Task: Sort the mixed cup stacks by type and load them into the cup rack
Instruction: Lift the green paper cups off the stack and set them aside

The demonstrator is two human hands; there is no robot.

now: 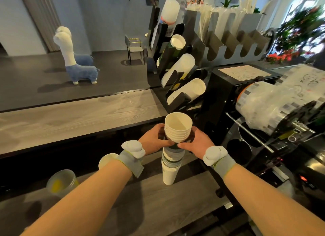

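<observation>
A tall mixed stack of paper cups [171,167] stands on the low wooden counter [140,200]. Its upper part is a group of white cups [178,128] with open mouths up. My left hand [154,139] grips the stack from the left and my right hand [195,142] from the right, both at the join under the white upper cups. Behind stands the black cup rack [177,74], its slanted slots holding rows of white cups [188,89]. Another paper cup [107,161] peeks out behind my left wrist.
A clear plastic cup with something yellow in it [61,183] sits at the left. A black sealing machine with a film roll [260,102] fills the right side. A grey holder with straws [228,33] stands behind the rack. A higher wooden counter [70,119] runs across.
</observation>
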